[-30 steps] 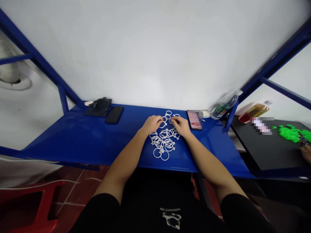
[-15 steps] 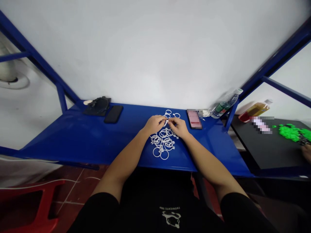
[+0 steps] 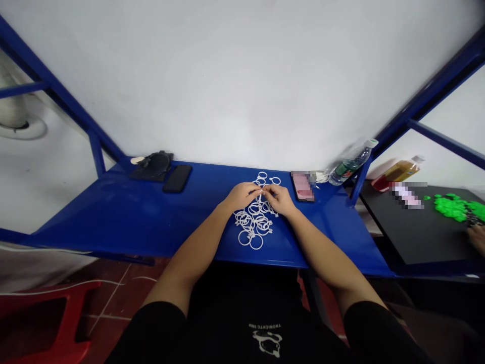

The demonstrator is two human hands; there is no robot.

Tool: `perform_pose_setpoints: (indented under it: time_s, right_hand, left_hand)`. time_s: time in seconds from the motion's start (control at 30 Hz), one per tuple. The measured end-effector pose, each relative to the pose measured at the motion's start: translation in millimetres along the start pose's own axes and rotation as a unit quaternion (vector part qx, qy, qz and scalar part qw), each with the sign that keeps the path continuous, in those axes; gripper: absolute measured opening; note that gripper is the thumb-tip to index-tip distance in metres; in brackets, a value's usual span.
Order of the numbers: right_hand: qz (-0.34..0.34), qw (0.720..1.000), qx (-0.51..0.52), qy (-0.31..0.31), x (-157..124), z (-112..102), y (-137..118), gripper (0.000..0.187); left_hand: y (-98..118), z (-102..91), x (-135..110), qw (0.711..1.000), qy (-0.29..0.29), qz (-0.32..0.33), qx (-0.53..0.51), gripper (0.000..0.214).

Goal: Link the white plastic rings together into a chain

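Observation:
A heap of several white plastic rings (image 3: 254, 222) lies on the blue table (image 3: 125, 217). My left hand (image 3: 241, 195) and my right hand (image 3: 279, 197) meet fingertip to fingertip just above the far end of the heap. Both are closed in a pinch on one small white ring piece (image 3: 261, 192) between them. A few more rings (image 3: 267, 178) lie loose beyond my fingers, near the wall.
A phone with a pink screen (image 3: 302, 186) lies right of my hands, beside a water bottle (image 3: 350, 163). A dark phone (image 3: 177, 178) and a black pouch (image 3: 152, 166) sit at the back left. Green parts (image 3: 454, 207) and another person's hand (image 3: 478, 237) are on the black table to the right.
My hands have drawn together from apart on the heap and now pinch one ring piece between them. The rest of the scene has not moved.

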State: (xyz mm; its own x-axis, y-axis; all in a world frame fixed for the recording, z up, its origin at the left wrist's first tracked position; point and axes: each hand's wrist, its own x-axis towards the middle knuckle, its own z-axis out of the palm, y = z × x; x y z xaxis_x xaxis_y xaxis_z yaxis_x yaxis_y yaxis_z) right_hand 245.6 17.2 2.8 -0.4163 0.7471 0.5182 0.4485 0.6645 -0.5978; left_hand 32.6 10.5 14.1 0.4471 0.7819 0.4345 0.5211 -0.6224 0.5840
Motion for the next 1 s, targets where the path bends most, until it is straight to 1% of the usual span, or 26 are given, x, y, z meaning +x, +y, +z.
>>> perform_pose_setpoints:
  time_s: [0.1, 0.17, 0.23, 0.3, 0.37, 0.4, 0.47, 0.53, 0.6, 0.63, 0.67, 0.73, 0.83, 0.93, 1.0]
  right_hand:
    - [0.006, 1.000, 0.015, -0.006, -0.3, 0.3, 0.6, 0.026]
    - [0.008, 1.000, 0.015, -0.005, -0.6, 1.9, 1.8, 0.025]
    - [0.008, 1.000, 0.005, 0.008, -0.7, 4.1, 3.5, 0.023]
    - [0.007, 0.999, -0.014, 0.031, -0.6, 5.6, 5.4, 0.021]
    - [0.010, 0.997, -0.042, 0.061, -0.1, 5.5, 8.1, 0.021]
    - [0.016, 0.995, -0.057, 0.078, 0.3, 4.8, 9.8, 0.021]
    - [0.034, 0.990, -0.082, 0.112, 1.4, 2.9, 13.9, 0.021]
    - [0.057, 0.985, -0.089, 0.140, 2.4, 1.1, 18.4, 0.023]
    - [0.078, 0.982, -0.081, 0.152, 3.0, 0.4, 22.2, 0.027]
    - [0.087, 0.981, -0.076, 0.154, 3.1, 0.6, 23.5, 0.028]
    - [0.092, 0.982, -0.071, 0.152, 3.0, 1.0, 24.3, 0.028]
    - [0.093, 0.983, -0.064, 0.144, 2.6, 2.3, 24.6, 0.025]
    - [0.081, 0.987, -0.059, 0.126, 2.0, 4.8, 22.8, 0.020]
    - [0.069, 0.990, -0.059, 0.108, 1.7, 6.6, 21.1, 0.018]
    - [0.065, 0.991, -0.058, 0.100, 1.5, 7.1, 21.1, 0.018]
  left_hand:
    - [-1.7, -0.3, 0.9, 1.000, -0.011, 0.008, -0.014, 0.029]
    - [-4.0, 0.8, 1.1, 1.000, -0.007, 0.013, -0.022, 0.029]
    - [-6.2, 2.4, 1.0, 0.999, 0.017, 0.008, -0.027, 0.026]
    - [-8.0, 2.6, 1.0, 0.998, 0.055, -0.010, -0.027, 0.025]
    - [-10.0, -0.6, 0.8, 0.995, 0.086, -0.036, -0.019, 0.028]
    - [-11.6, -3.9, 0.5, 0.995, 0.090, -0.048, -0.010, 0.029]
    - [-16.9, -14.1, -1.3, 0.995, 0.067, -0.072, 0.015, 0.027]
    - [-25.2, -27.2, -4.9, 0.994, 0.001, -0.106, 0.021, 0.023]
    - [-35.8, -40.2, -9.9, 0.987, -0.059, -0.152, -0.002, 0.024]
    - [-41.3, -45.7, -12.5, 0.983, -0.086, -0.165, -0.006, 0.027]
    - [-46.5, -50.1, -14.9, 0.980, -0.097, -0.172, -0.004, 0.028]
    - [-55.3, -55.0, -18.3, 0.977, -0.116, -0.177, -0.005, 0.030]
    - [-61.8, -52.5, -19.4, 0.980, -0.121, -0.161, -0.007, 0.027]
    - [-60.3, -43.2, -17.2, 0.983, -0.105, -0.152, -0.014, 0.019]
    - [-56.2, -37.5, -15.4, 0.985, -0.086, -0.152, -0.008, 0.019]
